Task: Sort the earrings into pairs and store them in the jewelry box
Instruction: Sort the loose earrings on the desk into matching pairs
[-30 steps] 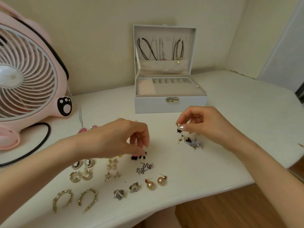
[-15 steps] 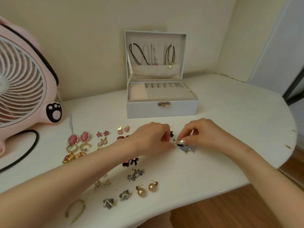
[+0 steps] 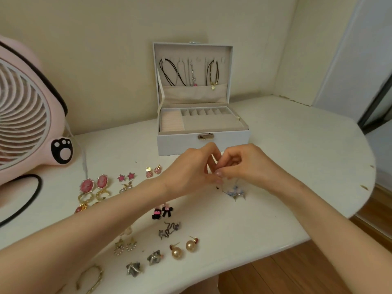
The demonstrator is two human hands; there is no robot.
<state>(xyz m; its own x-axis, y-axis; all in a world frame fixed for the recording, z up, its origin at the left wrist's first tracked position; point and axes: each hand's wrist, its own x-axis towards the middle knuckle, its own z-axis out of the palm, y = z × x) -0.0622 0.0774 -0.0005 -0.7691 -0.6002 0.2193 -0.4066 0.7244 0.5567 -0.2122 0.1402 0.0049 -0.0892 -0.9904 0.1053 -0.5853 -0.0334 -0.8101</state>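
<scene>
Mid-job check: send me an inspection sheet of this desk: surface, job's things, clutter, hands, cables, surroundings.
Surface: white table, brown marks near its right edge.
Job's things: jewelry box open, tray compartments look empty; earrings laid in pairs at left, among them pearl studs and pink cameo earrings; blue-silver earring sits just below the hands.
Clutter: pink fan.
Hands: left hand and right hand meet at the fingertips; right pinches a small piece, too small to identify; left's grip hidden.
Cables: black cable loops beside the fan.
Surroundings: cream wall, wood floor.
</scene>
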